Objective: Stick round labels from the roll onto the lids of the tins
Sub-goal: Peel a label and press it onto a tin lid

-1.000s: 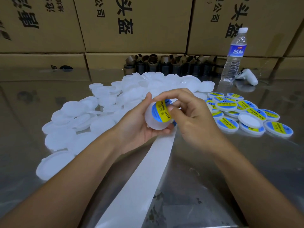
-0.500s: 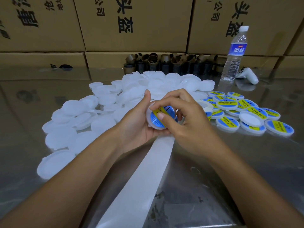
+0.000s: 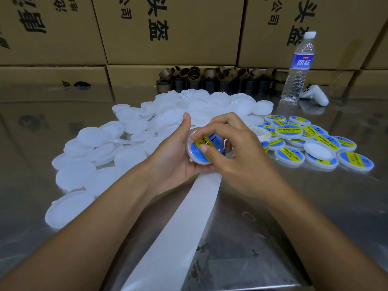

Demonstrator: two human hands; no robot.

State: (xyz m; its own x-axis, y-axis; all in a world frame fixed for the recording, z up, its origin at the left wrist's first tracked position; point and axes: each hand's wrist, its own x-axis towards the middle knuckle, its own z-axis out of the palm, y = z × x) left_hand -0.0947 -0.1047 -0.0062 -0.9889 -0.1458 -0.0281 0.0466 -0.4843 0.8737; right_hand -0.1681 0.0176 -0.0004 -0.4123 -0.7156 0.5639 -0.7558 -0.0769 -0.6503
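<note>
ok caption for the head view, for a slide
Left hand holds a tin while the right hand, curled over it, presses a round label on.

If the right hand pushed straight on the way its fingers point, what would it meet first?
The label on the tin held in the left hand; the right hand seems to touch it with its thumb.

A single head-worn view looks forward and down, close over the table [image 3: 315, 206], facing stacked cartons [image 3: 168, 28].
</note>
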